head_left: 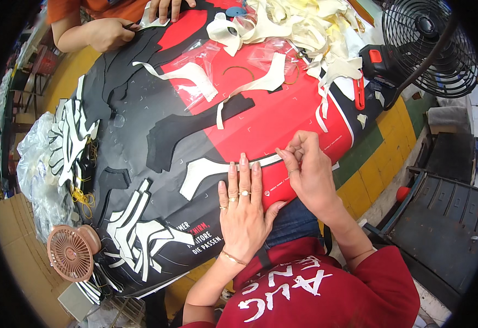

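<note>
A long, curved white piece with a thin black edge [198, 174], wide at its left end and narrow at its right, lies across the red and black printed table cover [228, 136]. My left hand [244, 216] rests flat on its middle, fingers stretched out. At the narrow right end my right hand [311, 172] is closed in a pinch of thumb and forefinger on the strip's tip. Just beyond lies a stack of similarly shaped black pieces [181, 131]. Two loose white pieces, one wide [192, 76] and one slimmer [261, 82], lie farther back.
Black-edged white pieces are piled at near left [127, 232] and far left [69, 139]. Cream scraps [304, 27] heap at the back, beside a red-handled tool [359, 93] and black fan [430, 44]. A small pink fan [70, 253] stands near left. A co-worker's hand [110, 35] works opposite.
</note>
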### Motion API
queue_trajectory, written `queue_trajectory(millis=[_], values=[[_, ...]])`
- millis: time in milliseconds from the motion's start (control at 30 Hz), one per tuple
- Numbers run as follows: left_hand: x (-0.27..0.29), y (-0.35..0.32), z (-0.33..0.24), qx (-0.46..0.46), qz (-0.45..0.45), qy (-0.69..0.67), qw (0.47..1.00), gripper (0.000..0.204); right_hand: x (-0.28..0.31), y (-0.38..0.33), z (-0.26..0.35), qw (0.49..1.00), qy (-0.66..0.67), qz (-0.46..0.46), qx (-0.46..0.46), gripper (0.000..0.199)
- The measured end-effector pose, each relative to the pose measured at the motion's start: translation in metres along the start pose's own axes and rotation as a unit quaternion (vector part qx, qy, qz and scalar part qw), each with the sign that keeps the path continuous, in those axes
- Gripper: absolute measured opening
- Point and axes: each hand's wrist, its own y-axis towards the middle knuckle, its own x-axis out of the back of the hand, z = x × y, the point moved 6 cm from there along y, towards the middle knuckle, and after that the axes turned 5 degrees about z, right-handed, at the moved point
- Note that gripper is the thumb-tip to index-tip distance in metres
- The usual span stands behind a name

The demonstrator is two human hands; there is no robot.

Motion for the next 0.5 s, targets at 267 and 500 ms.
queue_trajectory(millis=[267,500], values=[[0.001,0.000,-0.001,0.009,-0.008,0.001,1.000,0.088,-0.005,-0.007,0.004,0.993,-0.093,-0.043,0.060,0.022],[0.001,-0.001,-0.001,0.005,-0.013,0.001,1.000,0.086,-0.010,-0.012,0.003,0.987,-0.127,-0.053,0.088,0.025]])
